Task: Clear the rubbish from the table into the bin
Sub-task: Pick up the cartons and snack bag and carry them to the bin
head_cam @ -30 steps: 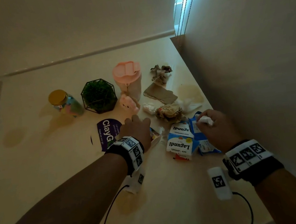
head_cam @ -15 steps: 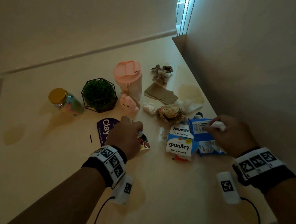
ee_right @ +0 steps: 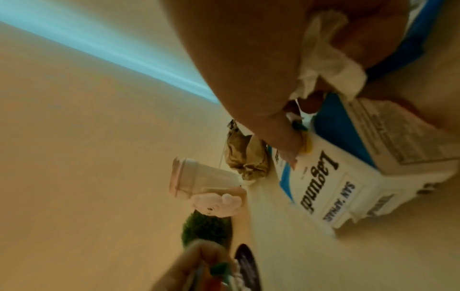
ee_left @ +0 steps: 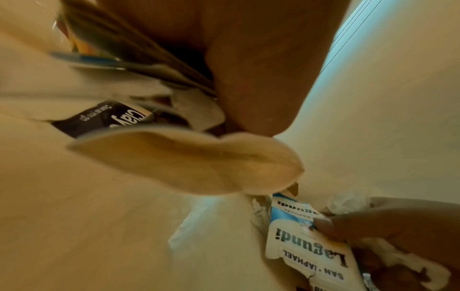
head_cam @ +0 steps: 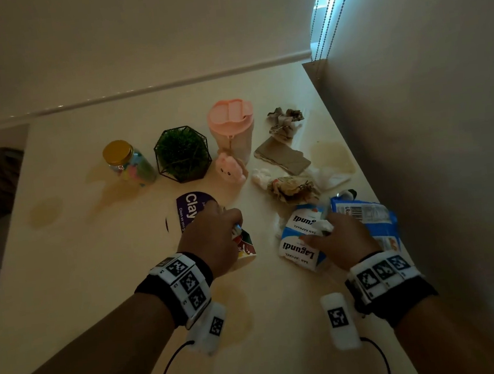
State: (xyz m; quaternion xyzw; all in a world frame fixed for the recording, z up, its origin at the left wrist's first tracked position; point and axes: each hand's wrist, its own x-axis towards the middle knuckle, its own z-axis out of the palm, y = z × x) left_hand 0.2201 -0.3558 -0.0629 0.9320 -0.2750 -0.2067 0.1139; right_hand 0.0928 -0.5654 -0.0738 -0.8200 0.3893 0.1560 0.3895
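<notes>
Our right hand (head_cam: 341,242) holds a white tissue (head_cam: 324,226) and pinches the Lagundi box (head_cam: 299,242), lying right under it on the desk (head_cam: 97,278). Our left hand (head_cam: 211,240) grips a squashed paper cup (head_cam: 244,245). We see no bin.

Flattened white-and-blue carton (head_cam: 301,236) printed "Lagundi", lying flat at 5 o'clock on the table (head_cam: 95,263); blue foil wrapper (head_cam: 364,214) with barcode, touching the carton at its 3 o'clock; crushed paper cup (head_cam: 244,246) with red-green print, tipped on its side, at 9 o'clock of the carton; crumpled brown wrapper (head_cam: 293,188) at the carton's 12 o'clock; white tissue wad (head_cam: 261,175) just beside it; flat brown cardboard scrap (head_cam: 282,155) farther toward 12; crumpled grey-brown paper (head_cam: 284,120) beyond that.
</notes>
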